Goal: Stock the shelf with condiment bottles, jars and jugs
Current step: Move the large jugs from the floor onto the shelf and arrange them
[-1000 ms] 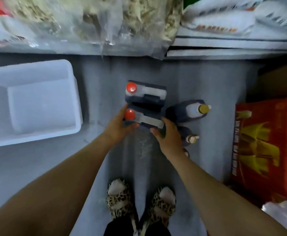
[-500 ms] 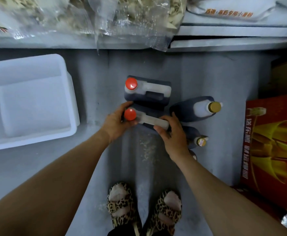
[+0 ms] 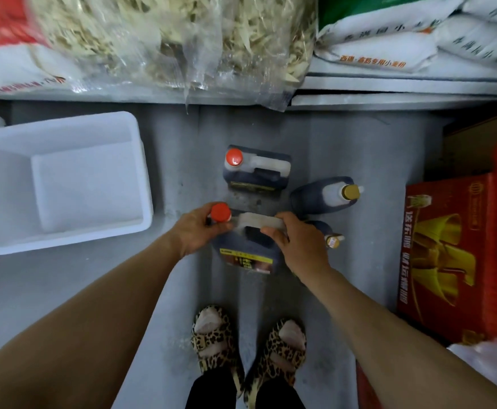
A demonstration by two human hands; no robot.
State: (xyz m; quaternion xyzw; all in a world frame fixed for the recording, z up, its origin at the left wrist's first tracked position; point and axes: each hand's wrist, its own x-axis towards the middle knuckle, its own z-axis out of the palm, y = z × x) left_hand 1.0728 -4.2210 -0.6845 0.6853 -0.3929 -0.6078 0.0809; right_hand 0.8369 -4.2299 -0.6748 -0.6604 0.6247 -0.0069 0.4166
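Jug [image 3: 245,255] (dark, red-capped), left hand [image 3: 195,231] gripping neck, right hand [image 3: 298,243] gripping handle

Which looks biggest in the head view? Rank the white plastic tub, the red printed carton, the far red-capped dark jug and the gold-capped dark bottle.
1. White plastic tub and red printed carton: alike; carton cropped.
2. Far red-capped dark jug.
3. Gold-capped dark bottle, slightly smaller.

- A grey concrete floor [image 3: 344,143] fills the view, scuffed and dusty in places.
- A metal shelf edge [image 3: 389,93] runs across the top, loaded with white sacks [image 3: 389,48] and clear bags of dried food [image 3: 182,39].
- A white plastic tub [image 3: 64,184] sits at left.
- A red carton [image 3: 453,255] stands at right.
- The light is dim and even.
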